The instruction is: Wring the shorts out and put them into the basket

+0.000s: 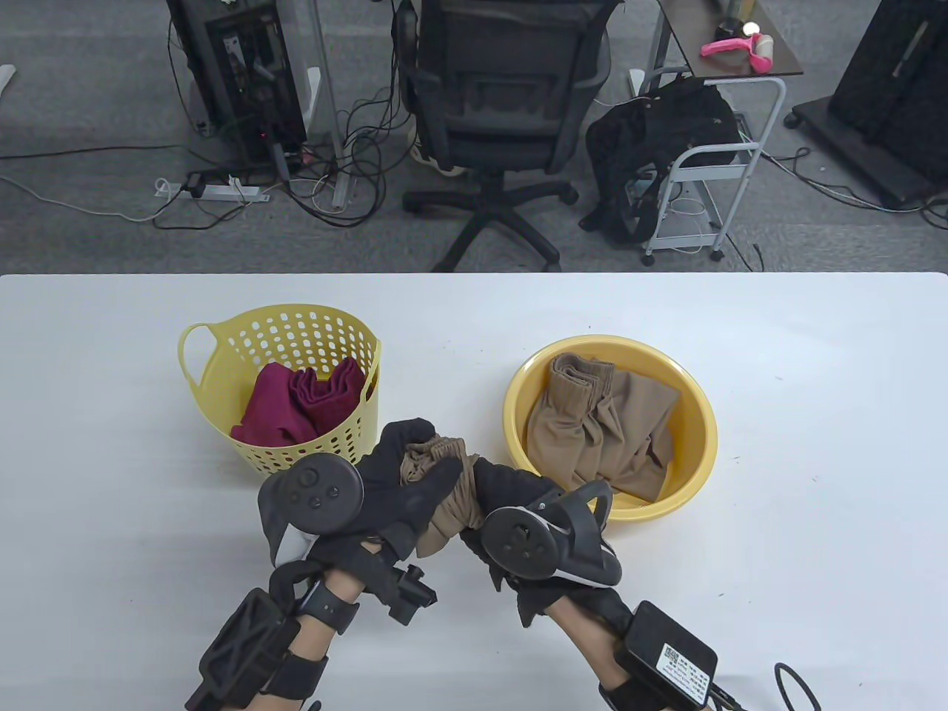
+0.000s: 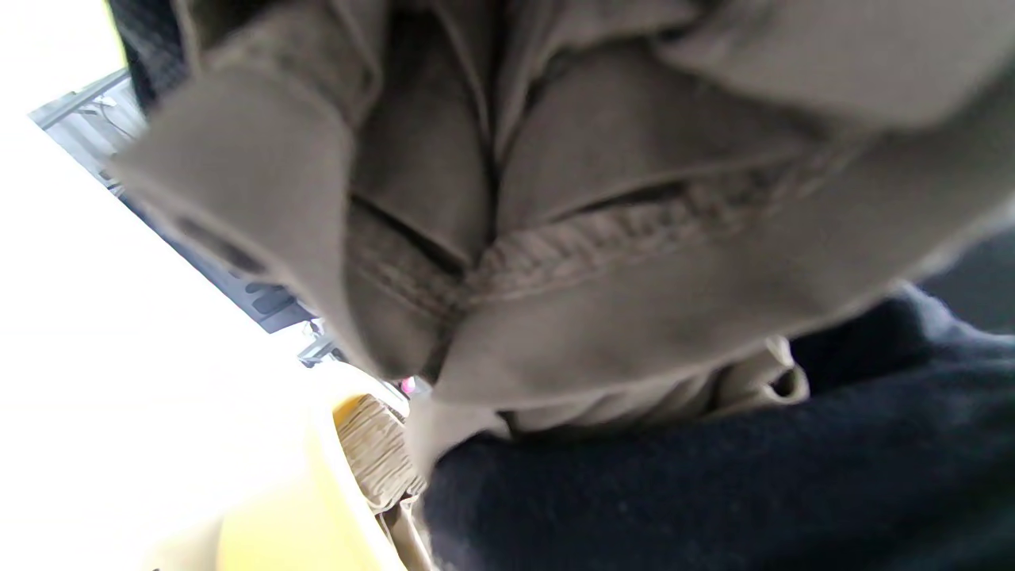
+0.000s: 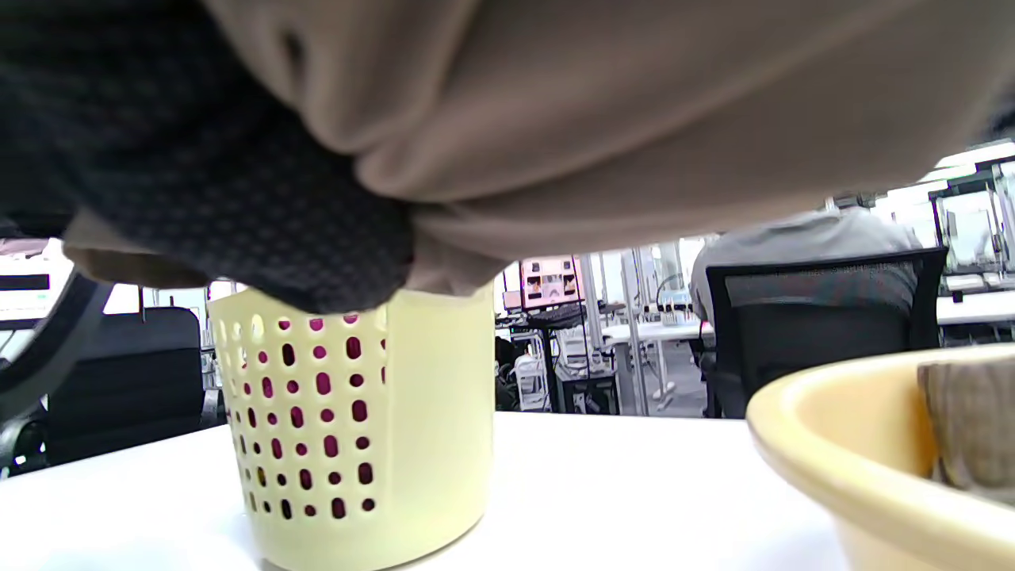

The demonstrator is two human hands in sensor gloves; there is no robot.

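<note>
A twisted roll of tan shorts (image 1: 444,489) hangs above the table between the basket and the basin, and both hands grip it. My left hand (image 1: 404,474) curls round its left end, my right hand (image 1: 498,485) round its right end. Up close the tan cloth (image 2: 555,238) fills the left wrist view, and tan shorts (image 3: 634,119) hang above the basket in the right wrist view. The yellow perforated basket (image 1: 222,348) stands at the left with maroon shorts (image 1: 300,404) inside. A yellow basin (image 1: 700,444) at the right holds another tan pair (image 1: 607,426).
The basket (image 3: 349,444) and the basin (image 3: 840,444) stand on a white table (image 1: 815,518). Beyond the far edge stand an office chair (image 1: 503,96), a computer tower (image 1: 244,74) with cables, and a white cart (image 1: 711,170). A person sits at a desk behind.
</note>
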